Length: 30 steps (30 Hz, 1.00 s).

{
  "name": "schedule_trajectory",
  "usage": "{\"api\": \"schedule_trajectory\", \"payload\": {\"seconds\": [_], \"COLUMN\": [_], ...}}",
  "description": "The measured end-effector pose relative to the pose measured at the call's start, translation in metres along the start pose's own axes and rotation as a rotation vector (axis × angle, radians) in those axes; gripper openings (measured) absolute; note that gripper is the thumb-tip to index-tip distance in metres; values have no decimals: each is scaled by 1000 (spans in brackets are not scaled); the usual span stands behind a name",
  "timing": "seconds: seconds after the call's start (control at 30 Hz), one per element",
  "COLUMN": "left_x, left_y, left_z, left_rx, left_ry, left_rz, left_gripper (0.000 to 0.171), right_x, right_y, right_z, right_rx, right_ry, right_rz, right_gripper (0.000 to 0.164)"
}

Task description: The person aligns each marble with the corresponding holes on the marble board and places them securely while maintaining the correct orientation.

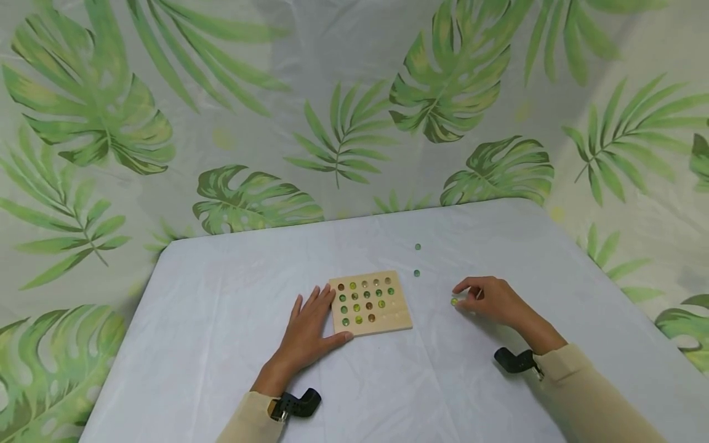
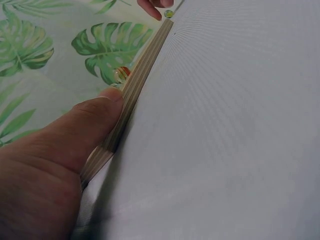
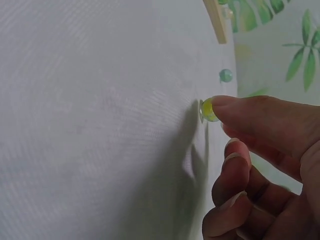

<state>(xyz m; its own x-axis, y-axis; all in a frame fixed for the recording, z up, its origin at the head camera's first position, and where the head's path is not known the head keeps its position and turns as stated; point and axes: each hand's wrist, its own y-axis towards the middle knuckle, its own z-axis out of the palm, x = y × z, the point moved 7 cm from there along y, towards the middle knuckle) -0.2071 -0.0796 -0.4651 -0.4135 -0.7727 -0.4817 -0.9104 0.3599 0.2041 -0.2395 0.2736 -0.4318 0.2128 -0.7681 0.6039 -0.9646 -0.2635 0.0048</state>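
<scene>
Yellow marble | right hand pinches it | left hand, well apart, spread against board

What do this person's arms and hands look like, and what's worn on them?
The left hand and right hand are gloveless. The left sleeve and right sleeve are plain beige and long. Each wrist bears a small black bent device, the left device and right device. No cables show.

Right fingers bent inward
</scene>
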Motion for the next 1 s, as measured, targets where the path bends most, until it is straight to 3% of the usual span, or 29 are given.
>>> {"api": "schedule_trajectory", "payload": {"seconds": [1.0], "left_x": [1], "left_y": [0], "left_z": [0], "left_rx": [13], "left_ry": [-17], "left_rz": [-6], "left_gripper": [95], "right_x": [-3], "right_y": [2], "right_z": [9], "right_rx": [-3], "right_ry": [-4], "right_rz": [5], "right_gripper": [13]}}
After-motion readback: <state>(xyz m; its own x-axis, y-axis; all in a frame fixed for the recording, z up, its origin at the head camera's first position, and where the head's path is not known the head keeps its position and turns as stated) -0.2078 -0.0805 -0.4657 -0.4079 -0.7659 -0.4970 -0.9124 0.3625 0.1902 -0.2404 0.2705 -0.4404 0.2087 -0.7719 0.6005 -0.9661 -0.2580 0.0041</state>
